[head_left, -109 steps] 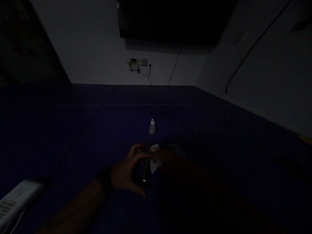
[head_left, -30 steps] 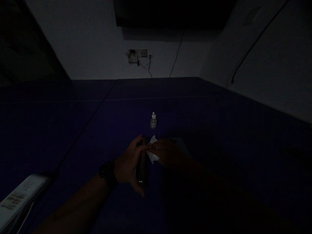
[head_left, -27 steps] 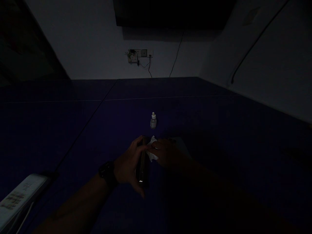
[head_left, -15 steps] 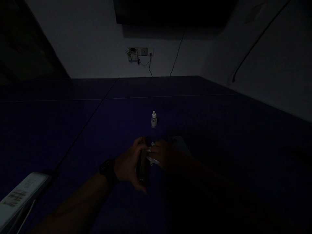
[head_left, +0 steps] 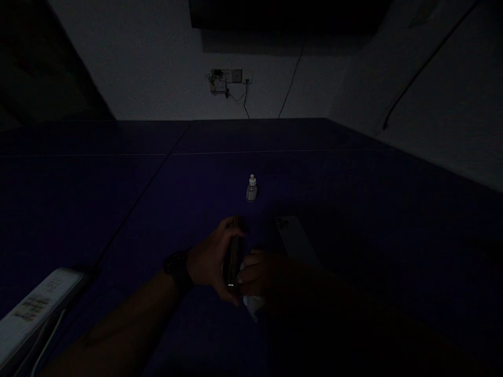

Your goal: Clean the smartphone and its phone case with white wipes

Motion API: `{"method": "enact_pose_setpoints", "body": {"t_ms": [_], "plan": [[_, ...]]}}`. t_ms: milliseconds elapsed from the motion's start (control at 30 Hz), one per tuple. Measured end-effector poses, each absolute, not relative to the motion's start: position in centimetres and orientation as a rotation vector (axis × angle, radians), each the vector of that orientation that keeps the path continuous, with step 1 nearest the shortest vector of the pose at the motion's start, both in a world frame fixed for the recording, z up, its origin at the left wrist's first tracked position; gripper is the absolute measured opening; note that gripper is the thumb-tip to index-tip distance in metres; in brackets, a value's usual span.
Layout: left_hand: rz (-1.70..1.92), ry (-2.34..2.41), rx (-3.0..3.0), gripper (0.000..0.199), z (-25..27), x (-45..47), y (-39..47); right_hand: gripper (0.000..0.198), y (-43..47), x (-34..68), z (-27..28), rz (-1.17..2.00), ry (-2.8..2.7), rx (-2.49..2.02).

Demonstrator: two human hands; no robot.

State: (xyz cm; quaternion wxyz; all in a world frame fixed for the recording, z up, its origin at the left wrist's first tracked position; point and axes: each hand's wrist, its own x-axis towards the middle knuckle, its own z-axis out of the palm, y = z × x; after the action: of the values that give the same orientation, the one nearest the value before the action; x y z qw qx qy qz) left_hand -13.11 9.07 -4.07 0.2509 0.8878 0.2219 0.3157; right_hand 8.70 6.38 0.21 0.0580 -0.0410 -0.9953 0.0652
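My left hand, with a dark watch on the wrist, is closed round a thin dark slab on its edge, perhaps a phone; the dim light hides its kind. Beside it my right hand pinches a crumpled white tissue against the slab's near right side. Most of the right forearm is lost in shadow. Past the right hand a pale phone lies flat, its camera lenses at the far end. A small clear dropper bottle with a white top stands upright beyond both hands.
A white power strip with cables lies at the lower left. The dark blue tabletop has a seam running across it. Against the white wall are sockets with hanging wires, below a dark screen.
My right hand has slid the tissue along the slab toward me, from its upper part to its near end. The left hand keeps its hold. The view has shifted slightly.
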Motion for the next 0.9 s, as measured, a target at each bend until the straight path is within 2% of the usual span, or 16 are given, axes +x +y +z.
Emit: {"method": "enact_pose_setpoints", "body": {"t_ms": [167, 300, 433, 600, 767, 900], "plan": [[0.845, 0.591, 2.440, 0.128, -4.0, -13.1, 9.2, 0.021, 7.5, 9.1, -0.9, 0.080, -3.009, -0.324], [0.825, 0.574, 2.429, 0.131, -3.7, -13.2, 9.1, 0.028, 9.9, 9.7, -1.8, -0.073, -2.905, -0.674], [0.822, 0.572, 2.418, 0.131, -3.7, -13.2, 9.0, 0.023, 11.3, 9.8, -1.9, -0.120, -2.852, -0.912], [0.830, 0.586, 2.431, 0.135, -3.9, -13.2, 9.1, 0.033, 10.4, 9.8, -2.2, -0.007, -2.872, -0.736], [0.829, 0.567, 2.436, 0.134, -4.0, -13.2, 9.2, 0.017, 8.0, 9.4, -1.4, 0.128, -2.959, -0.471], [0.814, 0.598, 2.441, 0.135, -4.0, -13.3, 9.2, 0.017, 6.4, 9.0, -0.8, 0.258, -3.037, -0.331]]}}
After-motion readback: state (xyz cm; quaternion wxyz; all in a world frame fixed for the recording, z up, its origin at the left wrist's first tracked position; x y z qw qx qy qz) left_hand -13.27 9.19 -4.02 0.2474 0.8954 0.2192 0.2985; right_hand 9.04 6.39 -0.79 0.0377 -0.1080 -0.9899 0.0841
